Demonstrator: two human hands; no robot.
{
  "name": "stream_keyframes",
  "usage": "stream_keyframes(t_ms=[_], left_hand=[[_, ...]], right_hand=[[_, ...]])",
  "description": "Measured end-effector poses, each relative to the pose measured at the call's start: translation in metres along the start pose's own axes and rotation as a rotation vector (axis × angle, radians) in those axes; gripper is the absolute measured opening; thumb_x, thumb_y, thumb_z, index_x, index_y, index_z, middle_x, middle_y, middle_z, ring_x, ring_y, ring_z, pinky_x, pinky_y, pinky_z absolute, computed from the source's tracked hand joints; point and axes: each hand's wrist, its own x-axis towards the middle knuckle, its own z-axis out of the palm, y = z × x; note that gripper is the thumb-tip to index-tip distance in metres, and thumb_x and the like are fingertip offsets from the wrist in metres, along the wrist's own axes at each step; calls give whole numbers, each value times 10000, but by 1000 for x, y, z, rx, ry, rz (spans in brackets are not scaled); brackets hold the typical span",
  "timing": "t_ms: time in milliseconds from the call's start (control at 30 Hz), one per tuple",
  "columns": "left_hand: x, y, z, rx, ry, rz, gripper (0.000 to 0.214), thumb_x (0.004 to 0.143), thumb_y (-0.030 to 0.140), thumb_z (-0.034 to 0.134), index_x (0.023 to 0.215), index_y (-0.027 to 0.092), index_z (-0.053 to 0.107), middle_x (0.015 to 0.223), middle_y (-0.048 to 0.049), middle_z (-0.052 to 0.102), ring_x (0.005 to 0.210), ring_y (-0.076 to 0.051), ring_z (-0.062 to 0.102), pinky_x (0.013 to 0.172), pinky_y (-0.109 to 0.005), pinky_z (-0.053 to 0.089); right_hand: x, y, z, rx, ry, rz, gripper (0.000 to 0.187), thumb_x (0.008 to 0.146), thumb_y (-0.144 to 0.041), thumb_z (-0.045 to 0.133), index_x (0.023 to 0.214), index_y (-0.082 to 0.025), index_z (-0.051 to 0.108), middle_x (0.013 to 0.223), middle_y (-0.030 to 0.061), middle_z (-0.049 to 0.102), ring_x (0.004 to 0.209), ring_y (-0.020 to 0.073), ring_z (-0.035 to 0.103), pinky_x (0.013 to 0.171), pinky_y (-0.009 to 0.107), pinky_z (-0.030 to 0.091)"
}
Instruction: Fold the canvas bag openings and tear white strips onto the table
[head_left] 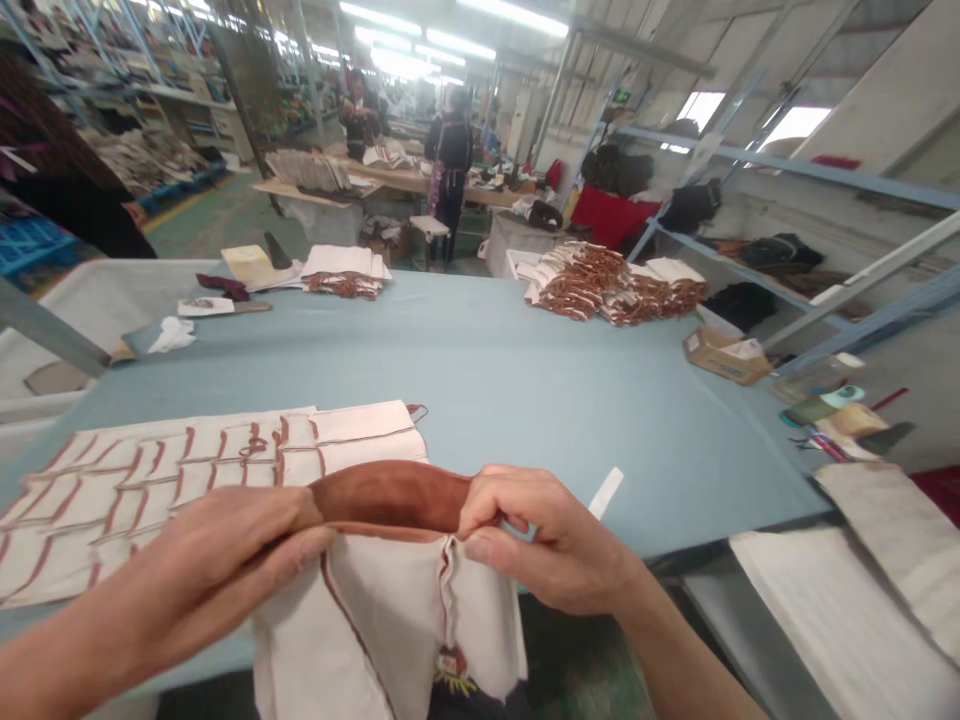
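Table: a blue-green tabletop (480, 370) is stretching across the middle of the view.
Shelving: a rack with a pale blue beam (847, 180) is standing along the right side, carrying dark bundles.
Co-worker: a person in dark clothes (450, 150) is standing well beyond the table's far edge.
Laid-out pieces: overlapping cream pieces with brown edging (150, 480) are lying in rows on the table's near left.
Heap: brown-and-cream pieces (577, 280) are piling up at the far right.
Cream-and-brown piece: this fabric piece (390, 580) is hanging between both hands at the table's near edge, its rim spreading apart and showing a brown lining (390, 495).
Box: a small cardboard box (724, 358) is sitting near the right edge of the table.
Left hand: this hand (247, 550) is pinching the left end of the rim, thumb outside, fingers closing on the fabric.
Right hand: this hand (540, 530) is gripping the right end between thumb and curled fingers, just beside a ruffled seam (448, 590).
Strip: a white strip (606, 492) is lying on the table, just beyond the right hand.
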Motion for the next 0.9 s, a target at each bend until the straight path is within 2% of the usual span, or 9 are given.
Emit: stream_keyframes(t_ms=[67,133,200,267,333,433,533,733,900], left_hand=[[13,-5,-7,38,-11,93,241,1071,273,573,838,252,630,709,67,629,630,-120,590,658,-250,401],[23,-3,-12,43,-31,167,178,1076,389,611,961,270,676,842,51,716,762,-143,666,740,-233,453],[28,6,-11,21,-33,204,250,1053,527,628,1122,294,686,1027,29,777,928,-172,717,846,-223,500],[30,20,-6,-39,-61,206,239,1048,502,640,1190,313,671,1104,35,779,1001,-165,723,894,-208,517],[31,33,2,-114,-105,188,110,1038,313,634,1140,313,676,1053,60,768,980,-131,716,898,-187,511],[34,46,13,-172,-91,171,173,960,134,575,1005,275,665,930,79,747,866,-94,696,842,-169,490],[35,47,22,-195,-55,149,165,944,125,551,900,254,644,816,88,704,749,-87,651,779,-187,464],[36,47,29,-240,-193,4,220,956,200,539,758,225,630,688,86,625,626,-93,553,667,-219,413],[38,55,30,-279,-226,-81,259,955,234,522,711,208,604,649,74,550,605,-93,522,596,-202,395]], right_hand=[[7,-13,-3,-11,3,-27,155,998,-149,619,858,-202,658,809,3,703,766,127,611,761,242,468],[13,-22,-2,-6,-15,-39,162,985,-140,606,842,-208,638,799,0,689,763,131,604,763,250,469],[17,-26,1,40,-38,-30,169,955,-132,598,808,-214,614,764,-15,655,725,125,572,727,243,458],[17,-24,5,75,-58,-5,167,941,-137,590,792,-213,601,751,-27,625,697,115,533,704,235,441],[16,-21,8,92,-82,26,161,939,-144,586,791,-208,598,755,-34,608,691,107,510,699,229,429],[13,-15,12,96,-94,72,146,933,-155,591,797,-206,596,752,-39,577,685,106,492,679,225,412],[10,-10,15,62,-77,89,136,928,-159,584,802,-212,581,749,-44,551,679,111,484,685,232,415],[6,2,22,14,-40,91,123,920,-181,558,807,-226,548,752,-41,564,676,125,488,715,252,426],[2,5,24,79,-47,107,104,909,-278,611,836,-228,557,792,-35,584,682,129,496,727,258,439]])
